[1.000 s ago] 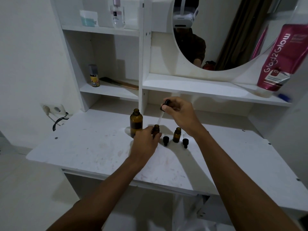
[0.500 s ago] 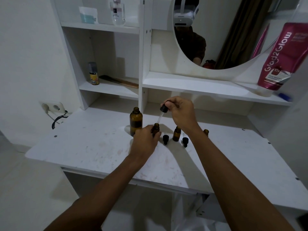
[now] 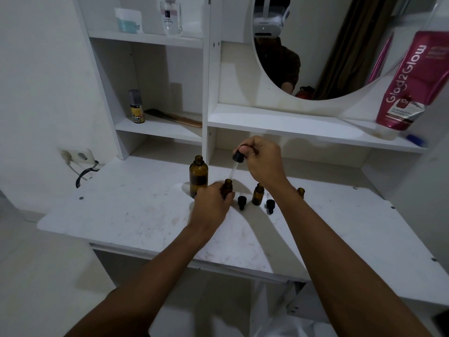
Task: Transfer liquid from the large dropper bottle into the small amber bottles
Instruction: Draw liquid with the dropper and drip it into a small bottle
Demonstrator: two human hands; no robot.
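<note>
Pinching the dropper (image 3: pixel 234 166), the right hand (image 3: pixel 263 162) may drip past the small bottle (image 3: pixel 228 185) if the left hand (image 3: pixel 211 203), fingers curled round it, lets it tilt.

Left grip (image 3: pixel 211 203) low and curled tight, right grip (image 3: pixel 263 161) raised above it, fingertips pinched together

Tilted dropper (image 3: pixel 234 170), tip at small amber bottle (image 3: pixel 228 185)
</note>
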